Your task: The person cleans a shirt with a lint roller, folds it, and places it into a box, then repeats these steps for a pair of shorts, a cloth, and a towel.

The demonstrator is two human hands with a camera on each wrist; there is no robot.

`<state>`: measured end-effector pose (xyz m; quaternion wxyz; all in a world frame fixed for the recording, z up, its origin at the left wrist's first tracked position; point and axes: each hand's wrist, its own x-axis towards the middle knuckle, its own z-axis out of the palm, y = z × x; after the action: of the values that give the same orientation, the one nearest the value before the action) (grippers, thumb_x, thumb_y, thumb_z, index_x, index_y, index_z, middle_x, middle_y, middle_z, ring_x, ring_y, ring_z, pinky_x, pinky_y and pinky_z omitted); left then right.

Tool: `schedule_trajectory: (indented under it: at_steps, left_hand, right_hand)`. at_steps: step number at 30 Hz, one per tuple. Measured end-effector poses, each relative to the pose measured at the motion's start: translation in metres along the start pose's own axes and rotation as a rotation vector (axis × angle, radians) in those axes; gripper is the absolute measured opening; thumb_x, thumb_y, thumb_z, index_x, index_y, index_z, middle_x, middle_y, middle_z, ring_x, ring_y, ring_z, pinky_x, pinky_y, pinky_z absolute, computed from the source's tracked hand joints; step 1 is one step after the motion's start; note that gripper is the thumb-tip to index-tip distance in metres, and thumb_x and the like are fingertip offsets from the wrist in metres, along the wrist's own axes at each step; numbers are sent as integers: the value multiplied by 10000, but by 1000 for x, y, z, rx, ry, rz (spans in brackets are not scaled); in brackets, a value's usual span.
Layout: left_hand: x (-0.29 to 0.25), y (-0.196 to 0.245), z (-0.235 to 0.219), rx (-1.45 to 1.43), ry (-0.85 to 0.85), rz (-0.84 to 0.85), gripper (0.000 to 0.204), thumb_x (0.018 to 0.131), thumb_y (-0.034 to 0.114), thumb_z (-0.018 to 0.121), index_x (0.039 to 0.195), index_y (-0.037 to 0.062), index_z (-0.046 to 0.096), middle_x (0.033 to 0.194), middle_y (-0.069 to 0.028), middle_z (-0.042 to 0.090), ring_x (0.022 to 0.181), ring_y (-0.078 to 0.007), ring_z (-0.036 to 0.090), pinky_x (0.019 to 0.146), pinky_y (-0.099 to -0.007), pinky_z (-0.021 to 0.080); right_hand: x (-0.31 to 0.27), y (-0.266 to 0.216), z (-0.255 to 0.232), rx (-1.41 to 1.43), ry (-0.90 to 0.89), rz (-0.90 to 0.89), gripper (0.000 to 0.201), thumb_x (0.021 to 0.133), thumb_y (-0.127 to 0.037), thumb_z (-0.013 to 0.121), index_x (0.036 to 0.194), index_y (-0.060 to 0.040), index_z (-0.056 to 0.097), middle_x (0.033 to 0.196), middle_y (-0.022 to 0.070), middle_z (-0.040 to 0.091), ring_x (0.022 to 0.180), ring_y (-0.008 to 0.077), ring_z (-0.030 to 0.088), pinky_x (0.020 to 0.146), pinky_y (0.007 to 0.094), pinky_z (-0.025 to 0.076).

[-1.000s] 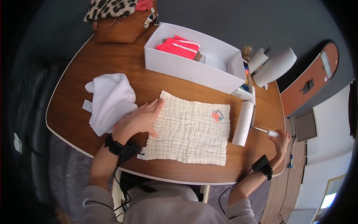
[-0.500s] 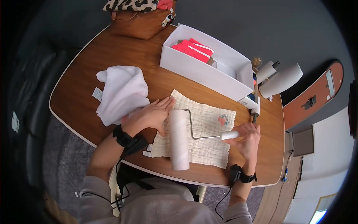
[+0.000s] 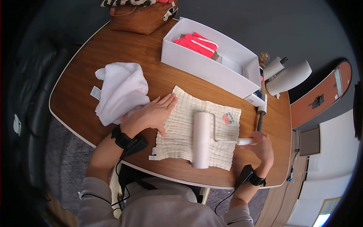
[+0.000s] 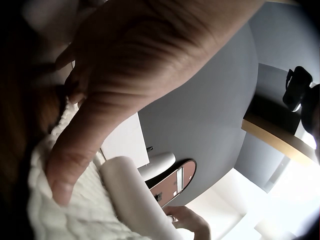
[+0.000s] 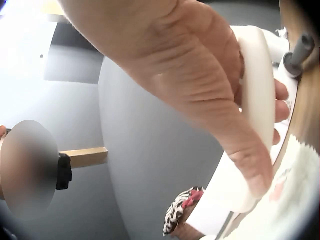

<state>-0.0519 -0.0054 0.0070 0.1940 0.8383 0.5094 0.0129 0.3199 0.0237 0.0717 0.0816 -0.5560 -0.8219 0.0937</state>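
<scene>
A cream crinkled muslin cloth point(image 3: 179, 125) with a small pink and green motif lies spread on the table. On its left edge rests my left hand point(image 3: 154, 115), its fingers stretched out and the thumb apart from them. My right hand point(image 3: 263, 148) grips the white handle point(image 5: 260, 90) of a large lint roller point(image 3: 201, 140), with fingers wrapped round it and the thumb along it in the right wrist view. The white roll overlaps the middle of the cloth, joined to the handle by a bent metal rod. In the left wrist view the roll point(image 4: 132, 195) appears just beyond my left thumb.
A crumpled white towel point(image 3: 123, 90) with a tag lies left of the cloth. Behind it stands a long white box point(image 3: 206, 72) holding folded red clothing point(image 3: 196, 44). A brown bag point(image 3: 140, 20) is at the back left; a grey-handled tool point(image 3: 260, 121) lies right.
My right hand has brought the lint roller from the table's right side leftward over the cloth, then slightly back to the right. My left hand has stayed on the cloth's left edge.
</scene>
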Motion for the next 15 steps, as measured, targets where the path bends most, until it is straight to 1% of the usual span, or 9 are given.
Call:
schedule_trajectory:
  at_steps: [2,5,6,8,9,11,13,15]
  left_hand:
    - [0,-1,1,-5,8,9,1154,511,332,781,1308,-123,82,1378,-286,117,1307,-338,120,1069,-371,148]
    - [1,0,0,-6,-8,3,1160,511,336,781,1310,-119,74,1379,-285,110,1309,-338,111,1070,-364,143]
    - [1,0,0,-5,-9,3,1162,511,339,781,1312,-116,71,1381,-283,108,1310,-336,109,1070,-365,143]
    - [1,-1,2,-3,-11,3,1168,511,344,781,1316,-109,65,1384,-277,103,1311,-332,105,1070,-366,144]
    - [1,-2,3,1,8,2,1174,493,354,788,1315,-104,86,1388,-261,117,1312,-318,116,1064,-377,163]
    - [2,-3,7,8,49,0,1186,457,375,801,1313,-96,127,1396,-229,144,1314,-289,136,1051,-401,203]
    - [2,-3,7,12,46,-1,1188,456,375,801,1313,-96,127,1397,-228,141,1314,-290,135,1051,-402,202]
    - [1,-2,6,9,23,-5,1182,474,365,795,1318,-94,105,1397,-237,126,1314,-300,123,1057,-394,183]
  right_hand:
    - [-4,29,0,65,-32,112,311,478,-108,775,725,-12,612,701,122,612,660,289,579,611,353,460]
    - [-8,64,-10,78,-47,189,322,479,-103,775,743,-7,617,707,127,622,669,255,597,616,333,461]
    - [-12,68,-14,123,-84,269,333,491,-91,771,772,-2,617,716,132,625,668,228,603,612,321,462]
    - [-20,98,-11,130,-106,348,340,493,-77,769,788,-3,617,711,126,623,663,221,599,608,318,461]
    - [-24,113,-9,134,-116,389,343,494,-70,767,796,-4,617,708,123,621,660,217,597,605,316,461]
    - [-31,132,-11,167,-130,417,372,492,-69,773,817,1,609,717,109,613,665,197,586,608,304,461]
    - [-37,141,-13,217,-131,439,391,494,-59,779,836,2,601,726,80,610,679,164,576,614,291,464]
    - [-45,148,-14,197,-55,436,385,494,-47,769,835,5,600,720,87,608,676,173,575,621,286,460]
